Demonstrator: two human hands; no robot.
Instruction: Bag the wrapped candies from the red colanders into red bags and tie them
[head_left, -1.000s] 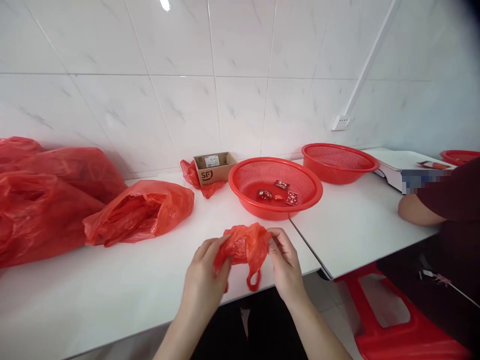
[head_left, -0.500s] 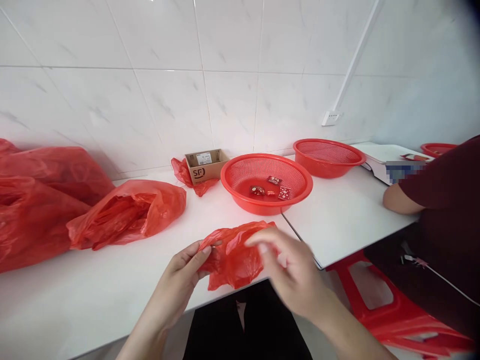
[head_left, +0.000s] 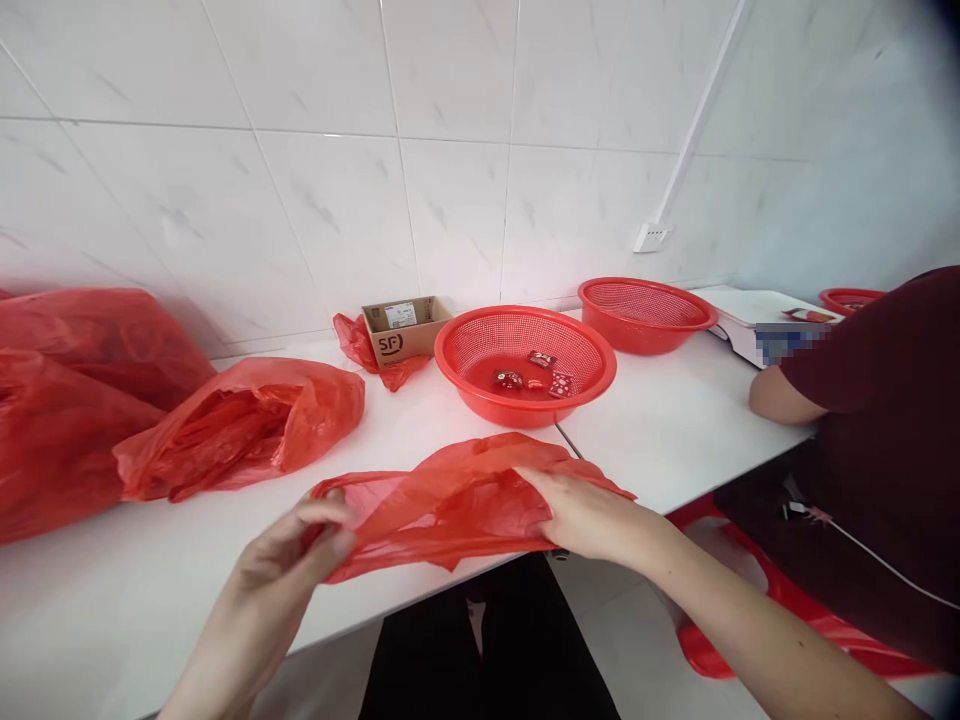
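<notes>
Red bag (head_left: 465, 505) now spread wide, hands (head_left: 281, 550) farther apart, right hand (head_left: 581, 510) reaching inside its opening

The white table (head_left: 420, 425) carried red plastic bags (head_left: 244, 425) at its left, a cardboard box (head_left: 405, 335) on a crumpled red bag (head_left: 397, 374), red mesh baskets (head_left: 525, 408) towards the right, and a white scale (head_left: 750, 310).

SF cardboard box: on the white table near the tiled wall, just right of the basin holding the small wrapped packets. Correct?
Wrong side: the head view shows the SF cardboard box just left of the basin holding the small wrapped packets. It is on the white table near the tiled wall.
</notes>
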